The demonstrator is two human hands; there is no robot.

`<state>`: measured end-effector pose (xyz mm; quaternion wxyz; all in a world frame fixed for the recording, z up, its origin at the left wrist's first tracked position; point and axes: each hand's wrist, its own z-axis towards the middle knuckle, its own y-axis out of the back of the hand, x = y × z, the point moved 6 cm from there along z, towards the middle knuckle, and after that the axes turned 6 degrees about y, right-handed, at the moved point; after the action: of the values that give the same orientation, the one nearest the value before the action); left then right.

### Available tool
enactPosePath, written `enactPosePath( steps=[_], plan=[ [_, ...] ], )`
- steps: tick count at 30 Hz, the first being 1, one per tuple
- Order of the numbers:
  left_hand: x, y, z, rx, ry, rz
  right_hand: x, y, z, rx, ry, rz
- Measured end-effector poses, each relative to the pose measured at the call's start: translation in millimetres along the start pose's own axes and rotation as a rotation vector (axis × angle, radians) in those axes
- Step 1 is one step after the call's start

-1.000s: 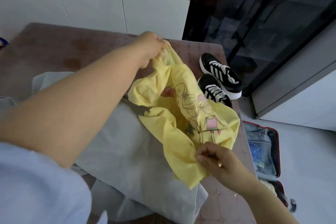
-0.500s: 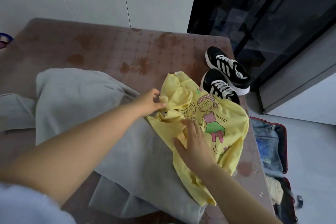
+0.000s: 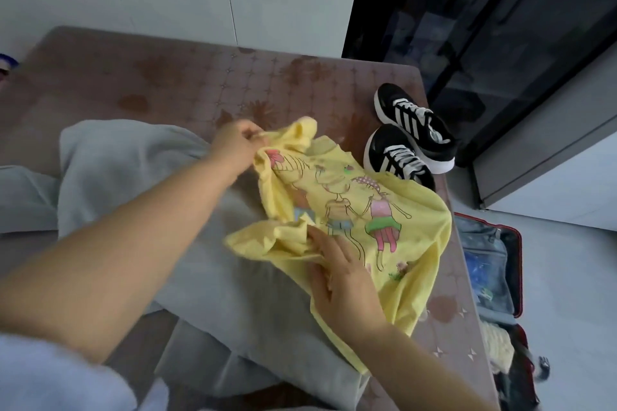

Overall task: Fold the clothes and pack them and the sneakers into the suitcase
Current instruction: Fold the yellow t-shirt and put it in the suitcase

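Brown table [image 3: 200, 77]: yellow shirt [image 3: 424, 220] spread wider than 0.5 s ago, 3 figures showing; left hand [image 3: 237, 147] pinches its top edge, right hand [image 3: 339, 272] presses it flat-fingered.

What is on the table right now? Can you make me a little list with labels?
Table: brown patterned tabletop
In hand: crumpled yellow cartoon-print T-shirt, lying on a grey cloth garment
Left hand: pinches the T-shirt's far edge
Right hand: rests flat on the T-shirt
Shoes: black-and-white striped sneakers, on the table's right side, not packed
Suitcase: red-rimmed suitcase, open on the floor
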<state>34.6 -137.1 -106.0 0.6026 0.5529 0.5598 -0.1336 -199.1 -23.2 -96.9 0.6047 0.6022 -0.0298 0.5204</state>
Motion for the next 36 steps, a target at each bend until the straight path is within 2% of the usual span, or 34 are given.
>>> enactPosePath(
  steps=[3,5,7,10,11,13,14,16,19,21,23,25,27,29,31,34,36],
  plan=[
    [2,58,5,-0.102,0.078,-0.164,40,-12,-11,0.047,0.257,0.010],
    [12,91,5,-0.162,0.126,-0.180,59,-28,-22,0.158,0.338,0.061],
    [32,114,3,-0.246,0.181,-0.147,70,-51,-32,0.381,0.323,0.087],
    [84,127,-14,-0.258,0.347,-0.164,63,-83,-52,0.777,0.194,0.043],
    [102,128,-19,-0.254,0.396,-0.144,64,-86,-57,0.797,0.203,0.055],
    [133,131,-30,-0.270,0.461,-0.022,66,-82,-59,0.694,0.276,0.110],
    [143,131,-35,-0.283,0.462,0.002,61,-79,-61,0.665,0.258,0.132],
    [145,124,-52,-0.275,0.434,0.036,39,-68,-61,0.588,0.153,0.171],
    [137,105,-83,-0.158,0.370,0.067,-4,-34,-60,0.336,-0.026,0.096],
    [138,93,-101,-0.079,0.323,0.112,-37,-3,-65,0.130,-0.196,-0.043],
    [141,86,-120,-0.041,0.273,0.151,-72,22,-80,0.013,-0.465,-0.158],
    [144,81,-136,-0.045,0.234,0.204,-97,32,-96,0.032,-0.709,-0.118],
    [145,79,-150,-0.086,0.186,0.269,-107,29,-105,0.069,-0.835,0.003],
    [143,77,-162,-0.136,0.142,0.321,-105,26,-103,0.104,-0.825,0.043],
    [142,75,-168,-0.164,0.131,0.327,-101,31,-97,0.069,-0.787,0.084],
    [133,84,-169,-0.263,0.123,0.207,-98,50,-88,-0.039,-0.779,0.231],
    [127,99,-165,-0.388,0.127,0.079,-97,63,-85,-0.030,-0.733,0.209]
  ],
)
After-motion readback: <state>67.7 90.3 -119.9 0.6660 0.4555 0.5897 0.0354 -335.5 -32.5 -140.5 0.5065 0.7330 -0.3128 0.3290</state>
